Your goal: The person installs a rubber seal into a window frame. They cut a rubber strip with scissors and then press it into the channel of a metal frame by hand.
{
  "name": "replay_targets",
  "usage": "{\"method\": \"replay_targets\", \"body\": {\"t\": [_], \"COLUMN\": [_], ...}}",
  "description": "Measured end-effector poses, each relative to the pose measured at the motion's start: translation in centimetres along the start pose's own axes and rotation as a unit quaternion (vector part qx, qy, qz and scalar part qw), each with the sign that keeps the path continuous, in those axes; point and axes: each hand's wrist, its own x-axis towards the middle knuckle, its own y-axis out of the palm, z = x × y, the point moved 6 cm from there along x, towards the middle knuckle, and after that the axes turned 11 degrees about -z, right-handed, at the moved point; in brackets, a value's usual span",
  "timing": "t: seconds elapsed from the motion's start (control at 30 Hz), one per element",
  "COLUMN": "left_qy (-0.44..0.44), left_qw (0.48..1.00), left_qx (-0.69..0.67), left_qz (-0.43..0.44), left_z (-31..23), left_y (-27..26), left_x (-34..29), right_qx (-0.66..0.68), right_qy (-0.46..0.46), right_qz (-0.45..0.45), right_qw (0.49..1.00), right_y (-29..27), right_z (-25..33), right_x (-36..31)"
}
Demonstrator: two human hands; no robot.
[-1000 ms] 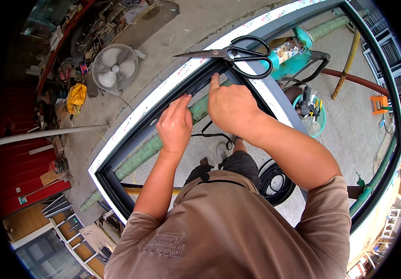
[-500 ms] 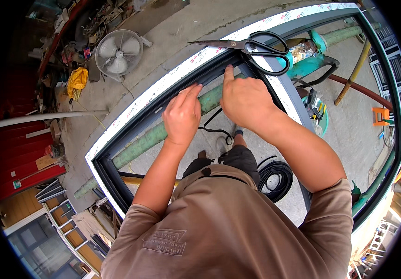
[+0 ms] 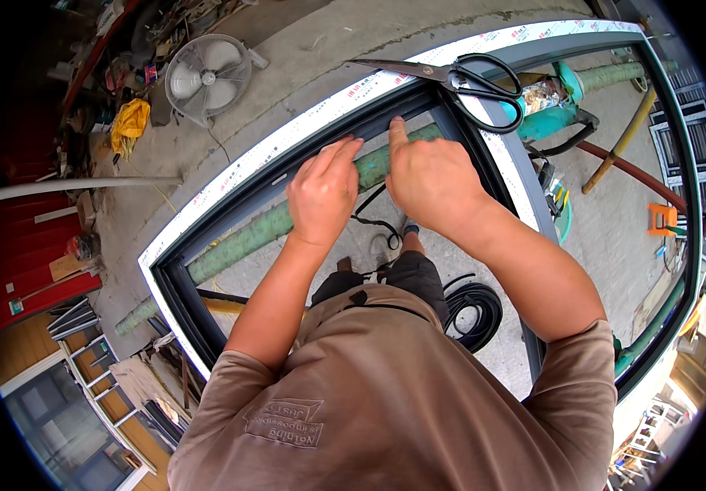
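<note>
A large dark window frame (image 3: 248, 186), faced with white printed film, lies in front of me. The fingers of my left hand (image 3: 322, 195) are stretched close together, their tips against the frame's inner edge. My right hand (image 3: 439, 180) is mostly closed, one digit extended and pressing into the inner groove near the corner. From beneath it a thin black rubber strip (image 3: 372, 219) hangs down in a curl; the grip itself is hidden. Black-handled scissors (image 3: 451, 78) rest across the frame just beyond my right hand, blades pointing left.
Green-wrapped bars (image 3: 246, 247) run under the frame. A coil of black strip (image 3: 477, 315) lies on the floor by my legs. A fan (image 3: 208, 79) and a yellow bag (image 3: 131, 124) stand at the far left. An orange stool (image 3: 662, 219) is on the right.
The view has shifted slightly, so the frame and scissors appear a little lower. Both hands stay at nearly the same spots on the frame, and the right digit keeps pressing near the corner.
</note>
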Motion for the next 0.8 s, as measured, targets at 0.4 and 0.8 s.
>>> {"method": "replay_targets", "body": {"t": [0.4,0.8], "left_qy": [0.001,-0.004], "left_qw": [1.000,1.000], "left_qx": [-0.005,0.001], "left_qz": [-0.008,0.004], "left_z": [0.1,0.1], "left_y": [-0.1,-0.1], "left_x": [-0.2,-0.1], "right_qx": [-0.012,0.042], "right_qy": [-0.036,-0.053], "right_qz": [0.006,-0.066], "right_qw": [0.999,0.996], "right_y": [-0.2,0.0], "right_z": [0.5,0.9], "right_x": [0.2,-0.1]}}
